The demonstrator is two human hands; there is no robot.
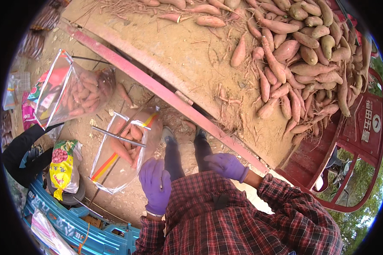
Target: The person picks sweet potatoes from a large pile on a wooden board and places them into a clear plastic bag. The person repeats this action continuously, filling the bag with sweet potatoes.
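My left hand (155, 186), in a purple glove, is beside the right rim of an open clear plastic bag (107, 172); its fingers are bent, with a gap at the thumb, and nothing shows in them. Sweet potatoes (135, 132) lie inside that bag, and a metal rod crosses its mouth. My right hand (226, 166), also purple-gloved, is in front of my waist near the pink metal edge (178, 106) of the cargo bed. Its fingers are curled and their inner side is hidden. A large heap of sweet potatoes (287, 51) lies on the dusty bed.
Another clear bag (107, 86) of sweet potatoes stands at the upper left on a metal frame. A tied yellow-printed bag (60, 169) rests on a dark round thing by a blue vehicle part (83, 239). Another person's dark sleeve (27, 153) shows at the left. Red railings (364, 188) rise at right.
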